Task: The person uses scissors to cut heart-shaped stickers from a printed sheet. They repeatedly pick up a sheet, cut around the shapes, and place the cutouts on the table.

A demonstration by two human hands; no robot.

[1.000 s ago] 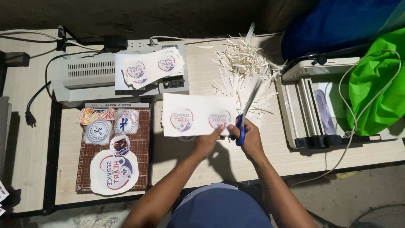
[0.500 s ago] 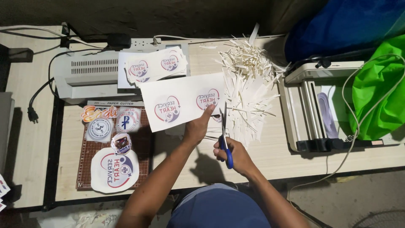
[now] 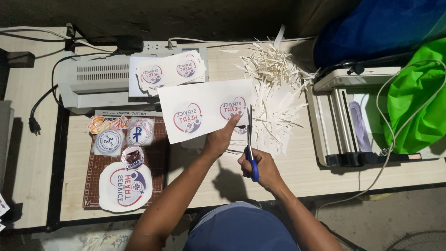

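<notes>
The left hand [image 3: 217,140] pinched the near edge of a glossy white printed sheet [image 3: 206,109], thumb on top beside a round red-and-blue emblem, and held it tilted above the middle of the pale wood-grain tabletop [image 3: 297,172]. The right hand [image 3: 260,168] was closed through the blue plastic loops of a pair of scissors [image 3: 251,144], whose slim steel blades pointed away from the person and met the sheet's near edge by its right end. The two hands were close together but not touching.

Just beyond the sheet's right end lay a loose heap of thin, cream paper strips [image 3: 274,88], straight and curled, spreading toward the far edge of the tabletop. Toward the far left corner stood a grey, boxy laminator [image 3: 93,81] with a ribbed vent, and on it a fanned stack of similar printed sheets [image 3: 169,72]. Near the left edge a brown gridded cutting mat [image 3: 158,162] carried several cut-out stickers, among them a large rounded one [image 3: 125,186] and smaller circular ones [image 3: 109,141]. By the right edge sat a beige roller machine [image 3: 344,116], with a crumpled green bag [image 3: 418,97] and trailing pale cable [image 3: 385,139] beside it.
</notes>
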